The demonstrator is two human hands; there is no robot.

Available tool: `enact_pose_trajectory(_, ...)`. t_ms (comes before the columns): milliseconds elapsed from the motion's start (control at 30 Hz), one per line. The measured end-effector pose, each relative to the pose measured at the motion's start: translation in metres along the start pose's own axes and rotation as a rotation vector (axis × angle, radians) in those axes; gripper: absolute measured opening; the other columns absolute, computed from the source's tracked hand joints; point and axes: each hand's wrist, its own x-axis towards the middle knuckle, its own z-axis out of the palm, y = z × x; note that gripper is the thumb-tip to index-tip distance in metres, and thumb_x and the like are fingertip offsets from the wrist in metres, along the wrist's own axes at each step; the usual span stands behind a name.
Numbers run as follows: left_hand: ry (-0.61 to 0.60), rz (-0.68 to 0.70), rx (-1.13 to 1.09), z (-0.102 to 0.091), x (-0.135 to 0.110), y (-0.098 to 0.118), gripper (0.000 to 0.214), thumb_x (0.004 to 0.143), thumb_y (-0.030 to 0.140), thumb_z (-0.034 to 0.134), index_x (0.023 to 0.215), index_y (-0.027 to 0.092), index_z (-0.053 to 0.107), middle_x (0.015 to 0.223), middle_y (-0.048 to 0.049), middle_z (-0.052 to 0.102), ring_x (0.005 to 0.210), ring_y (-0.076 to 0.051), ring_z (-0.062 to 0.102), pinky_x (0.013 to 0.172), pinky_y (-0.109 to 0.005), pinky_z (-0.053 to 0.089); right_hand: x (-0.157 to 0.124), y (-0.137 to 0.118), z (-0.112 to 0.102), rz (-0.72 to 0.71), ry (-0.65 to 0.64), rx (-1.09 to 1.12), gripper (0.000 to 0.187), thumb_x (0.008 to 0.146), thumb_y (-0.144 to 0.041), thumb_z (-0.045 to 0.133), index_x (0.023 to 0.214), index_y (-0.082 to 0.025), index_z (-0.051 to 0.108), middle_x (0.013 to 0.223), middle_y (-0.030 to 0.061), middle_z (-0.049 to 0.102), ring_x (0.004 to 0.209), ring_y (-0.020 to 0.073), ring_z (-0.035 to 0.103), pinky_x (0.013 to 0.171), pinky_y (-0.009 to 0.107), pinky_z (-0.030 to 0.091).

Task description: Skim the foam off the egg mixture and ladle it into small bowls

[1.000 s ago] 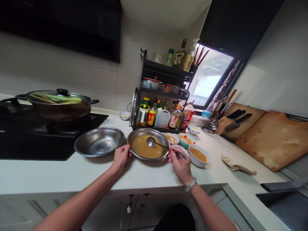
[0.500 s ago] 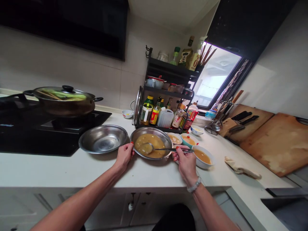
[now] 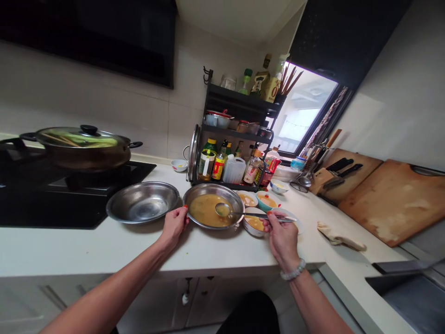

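My left hand (image 3: 175, 223) grips the rim of a metal basin (image 3: 239, 197) at its left side. Brownish-yellow soup (image 3: 205, 211) with small bits fills much of that basin. In my right hand (image 3: 282, 234) is the handle of a metal ladle (image 3: 223, 210), whose bowl is over the soup towards the basin's right side and holds some liquid. Several small bowls of the same liquid stand close by on the right: a white bowl (image 3: 251, 229) beneath the ladle handle, a teal one (image 3: 266, 203) behind it, and another partly hidden by my right hand.
A second metal basin (image 3: 142, 204) sits to the left, near the stove with a lidded pot (image 3: 85, 150). Behind stands a black rack (image 3: 239, 130) of bottles. On the right are a cloth (image 3: 340, 236), cutting boards (image 3: 396, 199), knives (image 3: 346, 168) and a sink edge (image 3: 403, 265).
My right hand has shifted right, drawing the ladle bowl towards the basin's right side. A white bowl beneath the handle now shows more. My left hand stays on the rim.
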Motion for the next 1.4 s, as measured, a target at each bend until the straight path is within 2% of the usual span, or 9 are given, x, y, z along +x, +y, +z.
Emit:
enact_pose_trajectory(167,-0.006,-0.002,-0.009,-0.001,0.001,-0.003,0.039,0.072,0.049,0.057,0.051,0.019,0.045,0.04,0.0058,0.042,0.034,-0.005,0.03,0.035,-0.019,0.02,0.0,-0.021,-0.013,-0.003,0.036,-0.011,0.04,0.052,-0.033,0.085,0.078,-0.014,0.061,0.054,0.0,0.064,0.044,0.0098,0.055,0.038,0.017,0.043)
enact_pose_trajectory(433,0.002,-0.008,-0.02,-0.001,0.002,-0.003,0.038,0.071,0.049,0.059,0.053,0.019,0.045,0.041,0.0053,0.044,0.036,-0.006,0.032,0.035,-0.019,0.022,0.008,-0.046,-0.048,-0.123,0.129,-0.068,0.042,0.05,-0.034,0.086,0.076,-0.015,0.06,0.05,-0.003,0.06,0.042,0.0107,0.055,0.035,0.017,0.042)
enact_pose_trajectory(633,0.009,-0.009,-0.014,-0.001,0.001,-0.002,0.039,0.07,0.05,0.059,0.051,0.02,0.045,0.04,0.0051,0.043,0.034,-0.006,0.031,0.035,-0.019,0.021,0.003,-0.054,-0.078,-0.255,0.179,-0.336,0.045,0.058,-0.046,0.083,0.082,-0.014,0.061,0.051,-0.0004,0.062,0.039,0.0132,0.055,0.036,0.022,0.045)
enact_pose_trajectory(767,0.004,-0.01,-0.024,0.0,0.0,-0.001,0.039,0.07,0.05,0.059,0.051,0.02,0.044,0.04,0.0053,0.043,0.034,-0.005,0.03,0.034,-0.018,0.02,-0.01,-0.049,-0.093,-0.371,0.069,-0.576,0.042,0.071,-0.051,0.073,0.087,-0.014,0.064,0.054,0.0006,0.063,0.041,0.0138,0.057,0.041,0.024,0.051)
enact_pose_trajectory(900,0.006,-0.009,-0.02,-0.001,0.0,-0.001,0.038,0.071,0.049,0.058,0.051,0.019,0.045,0.04,0.0053,0.043,0.035,-0.005,0.031,0.035,-0.018,0.021,-0.02,-0.041,-0.101,-0.536,-0.123,-0.653,0.024,0.082,-0.039,0.066,0.09,-0.016,0.066,0.066,0.0023,0.065,0.046,0.0129,0.059,0.043,0.025,0.053)
enact_pose_trajectory(1000,0.006,-0.013,-0.018,-0.001,0.0,-0.001,0.038,0.072,0.048,0.057,0.051,0.019,0.045,0.04,0.0055,0.043,0.035,-0.005,0.031,0.035,-0.018,0.021,-0.023,-0.038,-0.094,-0.675,-0.239,-0.641,0.011,0.085,-0.025,0.063,0.093,-0.019,0.069,0.082,0.0044,0.066,0.055,0.0129,0.062,0.047,0.025,0.055)
enact_pose_trajectory(1100,0.003,-0.014,-0.024,0.0,0.001,-0.001,0.038,0.072,0.048,0.057,0.05,0.019,0.045,0.04,0.0057,0.043,0.034,-0.005,0.03,0.035,-0.019,0.02,-0.026,-0.032,-0.073,-0.723,-0.274,-0.554,0.014,0.086,-0.018,0.061,0.097,-0.021,0.069,0.082,0.0027,0.066,0.055,0.0118,0.062,0.049,0.025,0.055)
enact_pose_trajectory(1300,-0.002,-0.01,-0.014,-0.001,0.001,-0.002,0.039,0.071,0.049,0.057,0.049,0.019,0.045,0.039,0.0057,0.042,0.034,-0.005,0.03,0.035,-0.019,0.02,-0.028,0.01,-0.01,-0.543,-0.358,-0.397,0.01,0.087,-0.027,0.06,0.09,-0.021,0.068,0.077,0.0028,0.066,0.051,0.0117,0.06,0.042,0.023,0.053)
enact_pose_trajectory(1400,-0.002,-0.011,-0.005,-0.001,0.0,-0.002,0.039,0.071,0.05,0.056,0.05,0.02,0.044,0.039,0.0057,0.042,0.034,-0.005,0.029,0.035,-0.019,0.019,-0.022,0.037,0.009,-0.443,-0.437,-0.396,0.016,0.087,-0.033,0.059,0.091,-0.02,0.067,0.077,0.0037,0.065,0.05,0.0122,0.06,0.041,0.023,0.053)
